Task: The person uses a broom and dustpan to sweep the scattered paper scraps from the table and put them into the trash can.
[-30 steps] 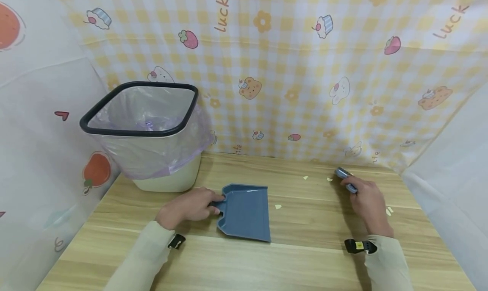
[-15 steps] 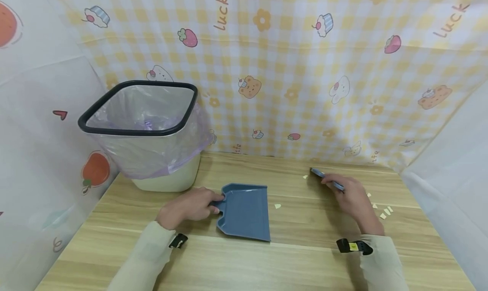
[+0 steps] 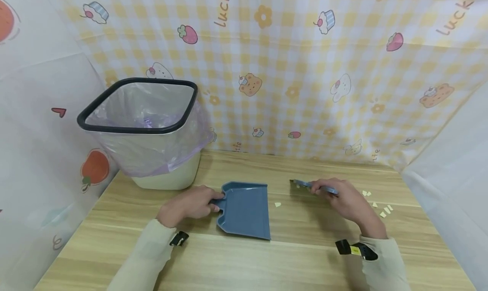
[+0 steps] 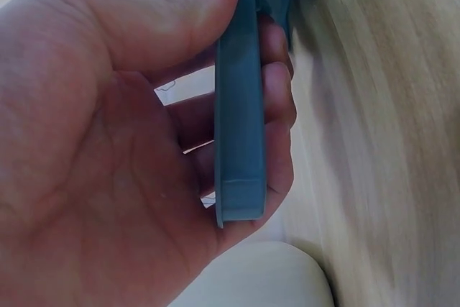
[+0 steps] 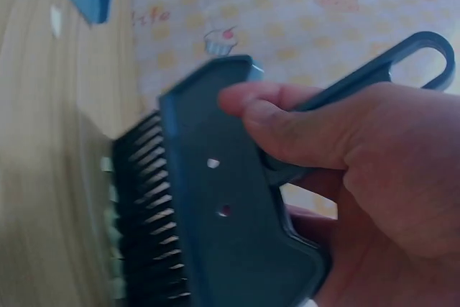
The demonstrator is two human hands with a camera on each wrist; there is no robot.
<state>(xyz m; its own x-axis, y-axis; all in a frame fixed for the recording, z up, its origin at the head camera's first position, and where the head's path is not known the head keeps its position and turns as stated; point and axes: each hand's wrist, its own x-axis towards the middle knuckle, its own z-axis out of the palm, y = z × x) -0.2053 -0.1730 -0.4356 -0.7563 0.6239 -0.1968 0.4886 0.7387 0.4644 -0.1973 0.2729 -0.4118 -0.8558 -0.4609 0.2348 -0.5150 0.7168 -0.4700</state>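
Left hand has the dustpan by its handle: thumb along one side, the other fingers curled around the opposite side. The pan itself lies just past those fingertips, its wide open edge facing the right hand.

Right hand's got the brush, thumb and forefinger pinching it where the handle meets the head, the looped end sticking out past the hand. The bristles point down at the table, ahead of the right fingertips. There's a row of pale bits right along the bristle tips, but that wrist view is kinda blurry, so I can't say how many or whether they're all touching.

One loose scrap sits between the two sets of fingers, just off the pan's edge. A bunch more scraps are scattered on the far side of the right hand, away from the brush.

Bin with a purplish bag in it stands just beyond the left fingers, close to the checked cloth.
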